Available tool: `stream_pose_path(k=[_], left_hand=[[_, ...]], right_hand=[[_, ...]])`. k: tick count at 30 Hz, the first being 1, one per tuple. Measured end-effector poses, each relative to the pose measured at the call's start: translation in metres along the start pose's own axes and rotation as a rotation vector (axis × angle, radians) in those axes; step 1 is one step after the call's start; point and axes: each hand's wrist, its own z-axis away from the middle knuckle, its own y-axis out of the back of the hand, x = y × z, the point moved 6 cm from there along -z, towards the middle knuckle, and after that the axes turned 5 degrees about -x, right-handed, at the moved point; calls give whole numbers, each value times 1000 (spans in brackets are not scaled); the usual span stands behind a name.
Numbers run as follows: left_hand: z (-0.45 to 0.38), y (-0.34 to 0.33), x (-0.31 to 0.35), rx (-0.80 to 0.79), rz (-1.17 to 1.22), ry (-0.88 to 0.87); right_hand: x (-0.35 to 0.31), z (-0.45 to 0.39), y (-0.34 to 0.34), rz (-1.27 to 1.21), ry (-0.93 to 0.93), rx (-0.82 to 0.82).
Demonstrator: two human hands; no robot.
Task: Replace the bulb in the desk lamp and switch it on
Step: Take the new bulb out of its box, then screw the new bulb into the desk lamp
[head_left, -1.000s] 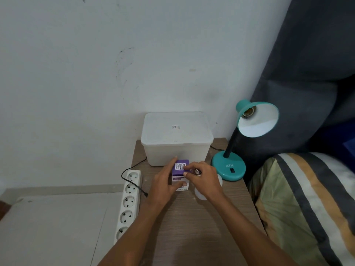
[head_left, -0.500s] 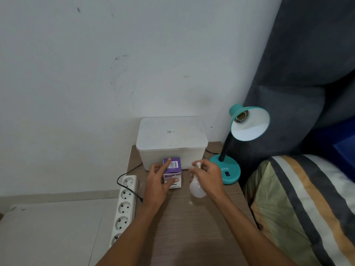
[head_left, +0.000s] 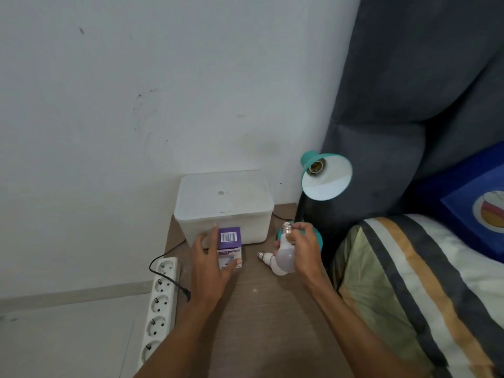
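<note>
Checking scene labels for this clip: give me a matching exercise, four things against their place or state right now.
Things:
1. lamp socket
2. bulb box
3. bulb in the right hand
4. second bulb

States:
a. lying on the desk
b. empty
c. lifted, screw base up
d. held by the left hand, in front of the plastic container

Pairs: 1-b, 2-d, 3-c, 4-a

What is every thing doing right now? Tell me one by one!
lamp socket: empty, unlit
held bulb: lifted in right hand
other bulb: lying on table
bulb box: upright, held by left hand
white container: lid on
power strip: one plug in
</note>
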Motion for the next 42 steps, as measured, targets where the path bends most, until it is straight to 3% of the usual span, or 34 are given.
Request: stream_pose_path(k=[4, 8, 11, 16, 20, 27, 35, 42], left_hand=[[5, 17, 49, 118, -129, -212], [-21, 15, 112, 95, -126, -475], [-51, 3, 159, -37, -101, -562], [-90, -17, 214, -314, -6, -568], [-114, -30, 232, -399, 8, -607], [-125, -31, 232, -330, 27, -718], [-128, -27, 233, -322, 95, -712], [-124, -32, 233, -319, 106, -695]], right_hand=[[-32, 0, 31, 47, 114, 104], [-69, -6, 59, -120, 157, 185], [-92, -15, 75, -177, 145, 204], [-120, -29, 90, 44, 158, 183], [-128, -29, 94, 316, 230, 167], [-126, -37, 86, 591, 456, 210], [-121, -32, 77, 681, 673, 287], [-114, -39, 75, 776, 640, 297]])
